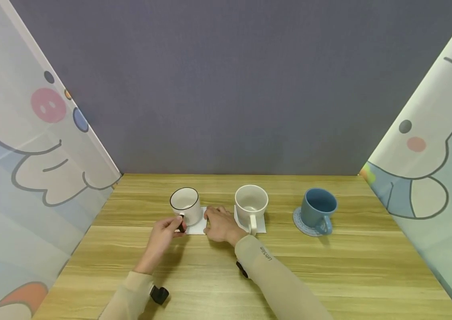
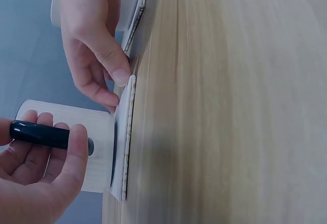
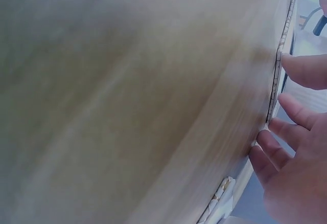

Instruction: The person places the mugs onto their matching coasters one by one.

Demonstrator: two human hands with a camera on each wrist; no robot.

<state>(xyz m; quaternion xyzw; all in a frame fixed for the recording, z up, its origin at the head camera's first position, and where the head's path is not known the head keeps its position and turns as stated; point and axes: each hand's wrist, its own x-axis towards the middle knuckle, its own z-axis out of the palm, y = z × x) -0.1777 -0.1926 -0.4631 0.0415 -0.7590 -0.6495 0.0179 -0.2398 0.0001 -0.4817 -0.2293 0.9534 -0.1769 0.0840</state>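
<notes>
My left hand (image 1: 163,233) pinches the black handle (image 2: 46,134) of a white mug (image 1: 189,209) with a dark rim. The mug stands upright over a white square coaster (image 1: 198,228) at the left of the row. Extended fingers of my right hand (image 1: 222,225) touch that coaster's right edge, thumb toward the near corner. In the right wrist view, thumb and fingertips rest along the coaster's thin side (image 3: 276,78). A cream mug (image 1: 251,200) on another white square coaster (image 1: 260,226) is just right of this hand.
Farther right, a blue mug (image 1: 319,206) sits on a round blue coaster (image 1: 301,226), its handle facing forward. The wooden table (image 1: 218,284) ends at a dark grey panel (image 1: 238,89). Cartoon-printed sheets (image 1: 6,178) flank both sides.
</notes>
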